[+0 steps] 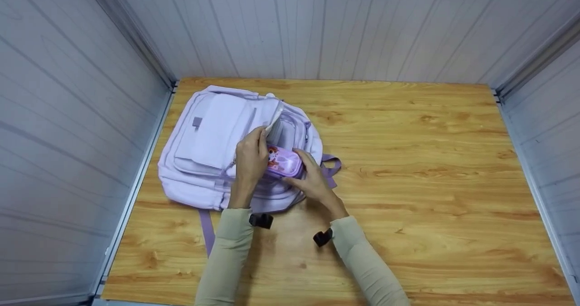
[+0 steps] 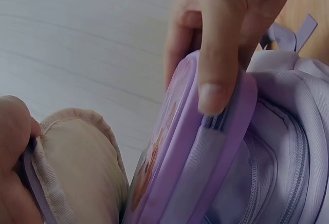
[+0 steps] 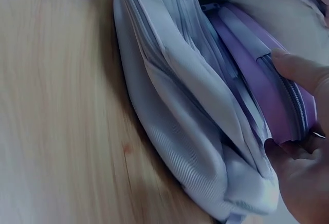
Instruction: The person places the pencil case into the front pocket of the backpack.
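Observation:
A pale lilac backpack [image 1: 210, 133] lies on the table with one compartment unzipped. My left hand [image 1: 252, 156] pinches the edge of its front panel and holds it up, so the cream lining [image 2: 82, 167] shows in the left wrist view. A purple pencil case [image 1: 286, 162] with a colourful printed lid sits partly inside the opening. My right hand [image 1: 316, 181] grips its outer end, thumb on the zipped side [image 3: 288, 95]. The inner end of the case is hidden within the compartment.
The wooden table [image 1: 421, 174] extends to the right of the bag. Light panel walls [image 1: 299, 29] stand behind and at both sides. A purple strap [image 1: 206, 231] trails toward the front, and another strap [image 1: 333, 163] loops out at the bag's right.

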A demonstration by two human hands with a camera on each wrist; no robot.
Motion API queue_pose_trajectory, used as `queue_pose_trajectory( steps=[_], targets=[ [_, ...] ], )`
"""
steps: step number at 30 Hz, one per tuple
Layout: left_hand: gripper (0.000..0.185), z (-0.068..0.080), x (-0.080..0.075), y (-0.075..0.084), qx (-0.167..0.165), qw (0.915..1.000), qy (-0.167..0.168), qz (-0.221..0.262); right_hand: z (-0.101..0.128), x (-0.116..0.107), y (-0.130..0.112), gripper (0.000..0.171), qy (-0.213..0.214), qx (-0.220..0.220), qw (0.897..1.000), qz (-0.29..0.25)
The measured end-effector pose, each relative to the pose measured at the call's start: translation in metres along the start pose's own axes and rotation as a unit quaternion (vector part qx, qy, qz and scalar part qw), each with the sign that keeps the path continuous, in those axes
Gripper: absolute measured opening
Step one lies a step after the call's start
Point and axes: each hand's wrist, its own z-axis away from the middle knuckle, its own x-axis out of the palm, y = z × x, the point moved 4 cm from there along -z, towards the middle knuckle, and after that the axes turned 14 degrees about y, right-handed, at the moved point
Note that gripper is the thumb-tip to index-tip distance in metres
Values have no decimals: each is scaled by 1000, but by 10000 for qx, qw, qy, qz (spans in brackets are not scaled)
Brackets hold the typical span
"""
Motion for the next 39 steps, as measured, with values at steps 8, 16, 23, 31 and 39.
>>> queue_pose_trajectory(
  steps=[8, 16, 23, 31, 39],
  targets=[
    [22, 0, -1, 0, -6, 10000, -51, 55, -9, 21, -6, 85, -86, -181, 9998, -62],
    [22, 0, -3, -3, -8, 10000, 35, 36, -7, 22, -5, 87, -78, -161, 9998, 124],
    [23, -2, -4, -4, -15, 9999, 51, 129, 0, 14, -2, 84, 39, -143, 9996, 233],
    [23, -2, -4, -3, 34, 9998, 118, 165, 4, 8, 0, 73, 249, -221, 9994, 17],
    [22, 0, -2, -1, 8, 10000, 52, 64, -4, 17, -6, 71, 337, -578, 9977, 116]
  ],
)
